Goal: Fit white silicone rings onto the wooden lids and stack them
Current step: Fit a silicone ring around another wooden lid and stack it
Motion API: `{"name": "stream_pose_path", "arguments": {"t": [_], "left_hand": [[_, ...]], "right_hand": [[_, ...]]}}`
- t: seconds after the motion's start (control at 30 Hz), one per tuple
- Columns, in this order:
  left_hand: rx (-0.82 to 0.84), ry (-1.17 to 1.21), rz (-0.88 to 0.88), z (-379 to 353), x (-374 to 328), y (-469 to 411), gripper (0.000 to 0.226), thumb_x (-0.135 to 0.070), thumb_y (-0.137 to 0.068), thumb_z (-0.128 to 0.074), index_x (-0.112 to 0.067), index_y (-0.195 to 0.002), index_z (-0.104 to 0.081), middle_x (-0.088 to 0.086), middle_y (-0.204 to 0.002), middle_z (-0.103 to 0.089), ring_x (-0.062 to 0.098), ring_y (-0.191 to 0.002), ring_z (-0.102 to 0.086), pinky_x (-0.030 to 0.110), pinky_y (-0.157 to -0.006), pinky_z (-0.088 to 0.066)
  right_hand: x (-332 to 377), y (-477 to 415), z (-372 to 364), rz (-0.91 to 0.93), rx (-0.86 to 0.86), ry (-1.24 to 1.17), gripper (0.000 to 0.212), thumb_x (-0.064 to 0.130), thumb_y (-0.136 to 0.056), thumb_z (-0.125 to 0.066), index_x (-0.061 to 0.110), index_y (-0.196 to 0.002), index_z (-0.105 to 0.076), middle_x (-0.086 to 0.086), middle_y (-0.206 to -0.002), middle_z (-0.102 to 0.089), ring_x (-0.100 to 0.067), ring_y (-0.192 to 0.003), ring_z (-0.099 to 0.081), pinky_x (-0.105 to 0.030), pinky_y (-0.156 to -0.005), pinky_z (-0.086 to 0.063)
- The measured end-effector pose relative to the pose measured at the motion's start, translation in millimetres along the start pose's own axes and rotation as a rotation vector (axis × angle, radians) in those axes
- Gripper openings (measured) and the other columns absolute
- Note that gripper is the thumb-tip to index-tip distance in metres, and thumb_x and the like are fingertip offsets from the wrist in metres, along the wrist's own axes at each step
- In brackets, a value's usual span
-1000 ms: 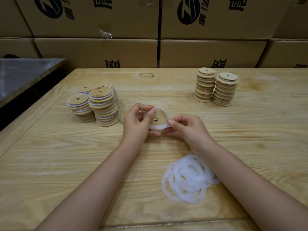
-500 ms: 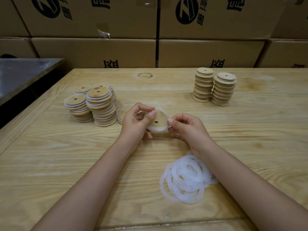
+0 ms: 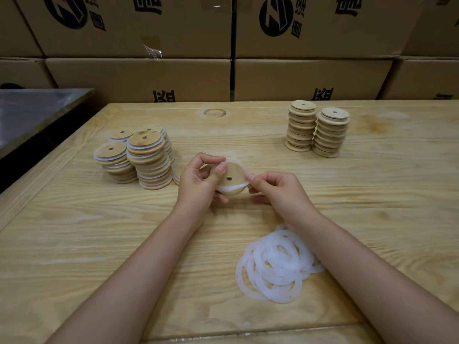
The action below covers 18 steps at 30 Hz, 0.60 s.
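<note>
Wooden lid (image 3: 232, 178) with a small hole, held tilted just above the middle of a pale wooden table (image 3: 74, 232), has a white ring (image 3: 229, 187) partly stretched round its edge. The left hand (image 3: 198, 181) grips the lid, thumb pressed on its face, while the right hand (image 3: 278, 192) pinches the ring at the lid's right edge. A loose pile of rings (image 3: 275, 266) lies near the right forearm, stacks of ringed lids (image 3: 146, 160) stand to the left, two stacks of bare lids (image 3: 318, 130) stand far right, and cardboard boxes (image 3: 139, 78) line the back.
</note>
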<state>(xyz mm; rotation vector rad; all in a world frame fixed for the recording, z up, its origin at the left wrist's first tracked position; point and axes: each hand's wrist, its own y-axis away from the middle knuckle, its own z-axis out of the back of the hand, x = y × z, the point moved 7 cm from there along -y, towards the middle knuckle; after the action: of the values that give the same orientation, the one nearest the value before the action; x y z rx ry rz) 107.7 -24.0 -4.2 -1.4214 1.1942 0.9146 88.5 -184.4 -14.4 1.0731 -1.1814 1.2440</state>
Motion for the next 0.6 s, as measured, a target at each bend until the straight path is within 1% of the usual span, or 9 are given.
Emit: {"name": "stream_pose_path", "arguments": {"t": [0.13,0.2,0.27,0.37,0.43,0.47,0.53,0.6], "left_hand": [[-0.007,-0.032,-0.025,0,-2,1,0.012,-0.005,-0.089,-0.06,-0.016,-0.084,-0.059,0.003,-0.069,-0.064,0.009,-0.047,-0.057,0.02,-0.034,-0.043],[-0.02,-0.052,-0.035,0,-3,2,0.012,-0.004,-0.089,-0.06,-0.015,-0.084,-0.059,0.005,-0.071,-0.063,0.008,-0.047,-0.056,0.02,-0.034,-0.043],[-0.051,-0.049,-0.036,1,-3,2,0.013,-0.004,-0.089,-0.06,-0.015,-0.084,-0.059,0.005,-0.071,-0.063,0.007,-0.047,-0.054,0.019,-0.033,-0.042],[-0.106,0.009,0.004,4,-2,2,0.012,-0.004,-0.089,-0.06,-0.015,-0.084,-0.061,0.001,-0.064,-0.063,0.008,-0.045,-0.053,0.018,-0.032,-0.038],[-0.134,0.061,0.057,7,1,2,0.011,-0.007,-0.09,-0.059,-0.016,-0.084,-0.062,-0.005,-0.059,-0.065,0.007,-0.045,-0.052,0.017,-0.031,-0.036],[-0.144,0.082,0.08,7,2,1,0.011,-0.008,-0.09,-0.059,-0.016,-0.084,-0.062,-0.008,-0.057,-0.065,0.007,-0.045,-0.052,0.017,-0.031,-0.035],[-0.148,0.094,0.11,8,4,1,0.01,-0.01,-0.09,-0.059,-0.017,-0.084,-0.062,-0.009,-0.056,-0.064,0.01,-0.047,-0.051,0.017,-0.031,-0.034],[-0.13,0.089,0.117,5,4,2,0.008,-0.011,-0.091,-0.059,-0.017,-0.086,-0.061,-0.008,-0.057,-0.065,0.011,-0.049,-0.053,0.018,-0.032,-0.036]], "right_hand": [[-2,1,-3,-0.015,0.009,0.073,0.016,0.024,-0.087,-0.067,0.014,-0.074,-0.07,0.002,-0.073,-0.067,-0.018,-0.078,-0.065,-0.041,-0.087,-0.055],[-1,1,-3,-0.02,0.011,0.119,0.015,0.024,-0.086,-0.067,0.016,-0.073,-0.069,0.004,-0.072,-0.067,-0.019,-0.077,-0.066,-0.041,-0.089,-0.054],[0,1,-4,-0.024,0.034,0.16,0.014,0.024,-0.087,-0.067,0.018,-0.075,-0.068,0.002,-0.074,-0.067,-0.019,-0.075,-0.066,-0.041,-0.087,-0.053],[6,2,-6,0.011,0.069,0.227,0.013,0.022,-0.089,-0.065,0.019,-0.077,-0.063,-0.003,-0.073,-0.065,-0.02,-0.071,-0.062,-0.045,-0.084,-0.052],[11,2,-6,0.048,0.057,0.281,0.014,0.025,-0.089,-0.065,0.021,-0.076,-0.062,-0.005,-0.071,-0.065,-0.024,-0.072,-0.062,-0.042,-0.079,-0.053],[12,2,-6,0.066,0.042,0.303,0.014,0.026,-0.088,-0.065,0.022,-0.076,-0.062,-0.004,-0.07,-0.065,-0.023,-0.072,-0.062,-0.039,-0.075,-0.053],[13,3,-7,0.085,0.023,0.316,0.014,0.027,-0.088,-0.065,0.022,-0.075,-0.062,0.0,-0.068,-0.064,-0.017,-0.068,-0.06,-0.034,-0.07,-0.052],[9,3,-8,0.067,0.017,0.242,0.013,0.022,-0.088,-0.065,0.02,-0.075,-0.064,0.001,-0.067,-0.063,-0.011,-0.065,-0.057,-0.029,-0.069,-0.05]]}}
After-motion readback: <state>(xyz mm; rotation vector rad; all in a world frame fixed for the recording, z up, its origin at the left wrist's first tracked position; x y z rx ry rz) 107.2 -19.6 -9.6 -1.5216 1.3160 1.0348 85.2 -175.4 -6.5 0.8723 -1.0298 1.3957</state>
